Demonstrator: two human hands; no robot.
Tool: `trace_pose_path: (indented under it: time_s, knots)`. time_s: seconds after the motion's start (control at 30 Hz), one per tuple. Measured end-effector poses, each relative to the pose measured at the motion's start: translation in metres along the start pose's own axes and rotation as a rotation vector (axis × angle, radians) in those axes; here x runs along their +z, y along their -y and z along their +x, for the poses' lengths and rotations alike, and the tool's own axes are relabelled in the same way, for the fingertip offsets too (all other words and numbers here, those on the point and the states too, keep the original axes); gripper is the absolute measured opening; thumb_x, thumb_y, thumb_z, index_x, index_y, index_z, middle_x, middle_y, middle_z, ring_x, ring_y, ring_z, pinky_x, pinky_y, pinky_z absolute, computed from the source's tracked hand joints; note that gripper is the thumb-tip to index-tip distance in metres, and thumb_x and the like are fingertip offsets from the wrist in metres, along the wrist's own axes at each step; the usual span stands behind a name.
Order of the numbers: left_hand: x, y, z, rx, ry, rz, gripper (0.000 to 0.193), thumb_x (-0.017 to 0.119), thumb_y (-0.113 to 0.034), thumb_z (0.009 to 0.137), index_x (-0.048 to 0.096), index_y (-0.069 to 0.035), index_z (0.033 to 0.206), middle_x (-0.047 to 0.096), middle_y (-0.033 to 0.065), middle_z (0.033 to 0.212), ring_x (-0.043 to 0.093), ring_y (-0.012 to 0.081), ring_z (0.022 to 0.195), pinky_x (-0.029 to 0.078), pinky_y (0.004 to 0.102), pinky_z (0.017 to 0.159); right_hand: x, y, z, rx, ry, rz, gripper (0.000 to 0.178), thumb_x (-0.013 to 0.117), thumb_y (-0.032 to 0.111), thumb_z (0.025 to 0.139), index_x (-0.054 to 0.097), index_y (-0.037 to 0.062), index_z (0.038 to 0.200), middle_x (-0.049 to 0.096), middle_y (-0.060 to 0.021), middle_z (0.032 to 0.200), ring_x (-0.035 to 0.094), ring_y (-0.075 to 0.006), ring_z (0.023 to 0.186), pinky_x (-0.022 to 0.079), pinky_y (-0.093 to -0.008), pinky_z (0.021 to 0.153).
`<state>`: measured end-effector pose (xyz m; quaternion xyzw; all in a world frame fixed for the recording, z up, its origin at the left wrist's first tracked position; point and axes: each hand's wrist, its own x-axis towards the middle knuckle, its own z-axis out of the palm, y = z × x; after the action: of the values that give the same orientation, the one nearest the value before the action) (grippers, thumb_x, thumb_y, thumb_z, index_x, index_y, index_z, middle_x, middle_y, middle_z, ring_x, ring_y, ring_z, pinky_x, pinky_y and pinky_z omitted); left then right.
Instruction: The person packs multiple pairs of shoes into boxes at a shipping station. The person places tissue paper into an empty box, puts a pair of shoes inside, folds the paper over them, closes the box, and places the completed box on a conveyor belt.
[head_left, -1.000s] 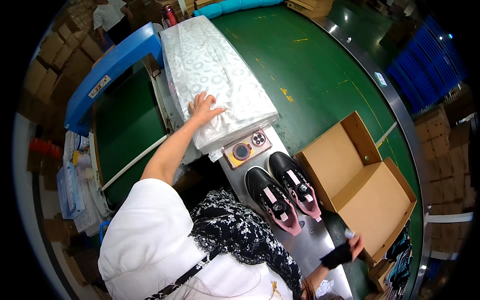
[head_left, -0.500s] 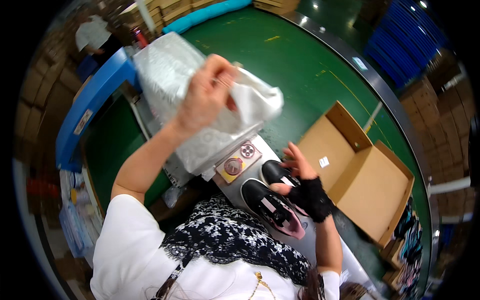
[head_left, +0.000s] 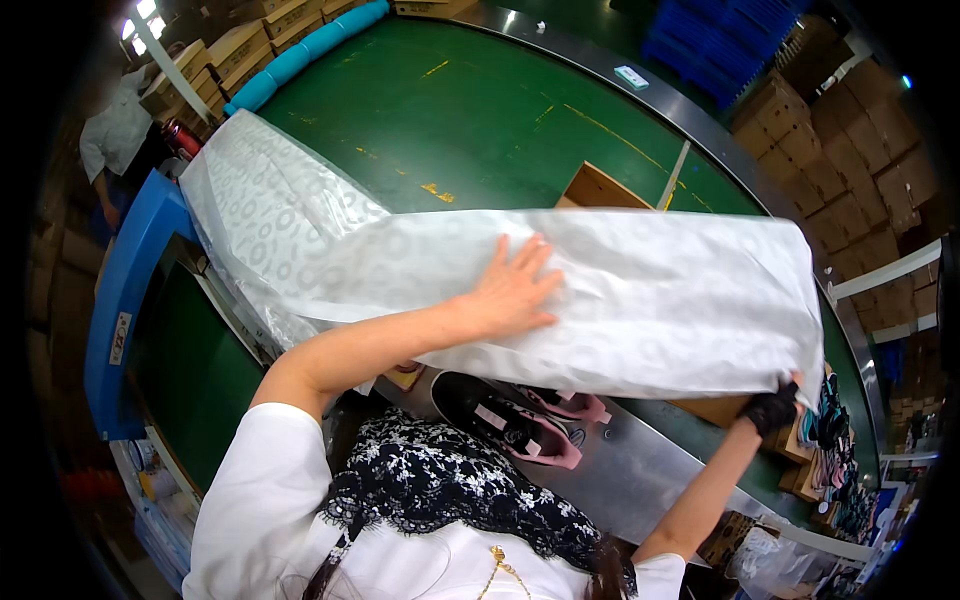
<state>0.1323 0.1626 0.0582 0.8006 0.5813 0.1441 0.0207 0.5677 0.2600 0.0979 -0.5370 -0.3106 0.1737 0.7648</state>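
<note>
A large white patterned sheet of tissue paper (head_left: 660, 290) stretches to the right from the stack of the same paper (head_left: 265, 190). My left hand (head_left: 515, 290) lies on the sheet with its fingers spread. My right hand (head_left: 780, 405), in a black fingerless glove, grips the sheet's near right corner. Below the sheet's near edge, a pair of black and pink shoes (head_left: 505, 420) rests on the metal ledge, the farther shoe partly covered. The sheet hides most of an open cardboard box (head_left: 600, 188).
Behind the sheet runs a green conveyor belt (head_left: 450, 120) with a metal rim. A blue machine frame (head_left: 125, 300) stands at the left, near another person (head_left: 115, 130). Stacked cartons (head_left: 840, 160) and blue pallets (head_left: 715, 40) are at the far right. Several colourful items (head_left: 825, 450) lie at the right.
The tissue paper sheet has been drawn rightward over the cardboard box. My right hand moved from the shoes to the sheet's corner; my left hand went from a pinch to lying spread on it.
</note>
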Motion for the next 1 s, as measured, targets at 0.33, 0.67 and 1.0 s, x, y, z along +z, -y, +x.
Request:
trace_pose_path:
  time_s: [0.33,0.67,1.0]
  knots:
    - [-0.009,0.116,-0.022,-0.779,-0.201,-0.556,0.080,0.067,-0.042,0.071,0.032,0.004,0.126,0.045,0.0216,0.119,0.048,0.0296,0.108,0.041,0.0409,0.087,-0.153,0.044,0.021,0.179,-0.353,-0.164,0.064,0.062,0.043,0.074,0.048,-0.0066,0.111,0.054,-0.0145,0.109,0.054,-0.0240,0.092,0.044,-0.0413,0.082]
    - [0.025,0.107,0.002,-1.024,0.167,-1.403,0.050,0.074,-0.019,0.066,0.054,0.005,0.105,0.060,0.0153,0.095,0.060,0.0215,0.082,0.049,0.0319,0.071,-0.061,0.041,-0.287,-0.763,1.496,-0.606,0.021,0.064,0.025,0.064,0.063,0.0087,0.076,0.060,-0.0064,0.078,0.057,-0.0229,0.072,0.042,-0.0414,0.072]
    - [-0.038,0.164,0.035,-0.842,-0.043,-1.153,0.043,0.071,-0.020,0.067,0.058,0.005,0.099,0.061,0.0117,0.091,0.060,0.0203,0.079,0.048,0.0331,0.070,0.060,0.109,-0.239,0.105,1.437,-0.207,0.025,0.061,0.022,0.075,0.061,0.0048,0.094,0.060,-0.0112,0.078,0.058,-0.0240,0.069,0.046,-0.0304,0.060]
